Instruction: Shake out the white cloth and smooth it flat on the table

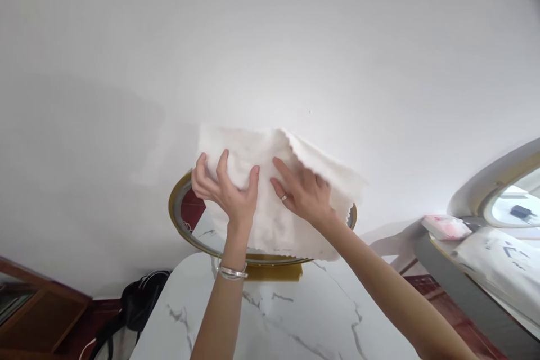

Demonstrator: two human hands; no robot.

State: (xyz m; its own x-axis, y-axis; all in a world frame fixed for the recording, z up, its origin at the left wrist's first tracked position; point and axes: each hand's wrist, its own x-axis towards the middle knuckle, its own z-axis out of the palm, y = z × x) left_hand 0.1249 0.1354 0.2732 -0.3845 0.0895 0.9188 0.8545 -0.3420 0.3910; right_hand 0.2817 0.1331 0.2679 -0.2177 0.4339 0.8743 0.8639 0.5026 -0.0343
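Observation:
A white cloth (pixel 274 219) with a scalloped edge hangs in front of an oval gold-framed mirror (pixel 177 222), covering most of its glass. My left hand (pixel 230 188) lies against the cloth's left part, fingers spread and bent, with thumb apart. To the right, my right hand (pixel 301 191) touches the cloth with index finger and thumb stretched out. A folded-over flap of the cloth partly covers its other fingers. A ring is on the right hand and bracelets circle the left wrist.
The mirror stands on a white marble-patterned table (pixel 261 315) against a pale wall (pixel 261 39). At right, a side surface holds a tissue pack (pixel 446 227), a white bag (pixel 502 264) and another oval mirror (pixel 514 197). A black bag (pixel 145 298) is left of the table.

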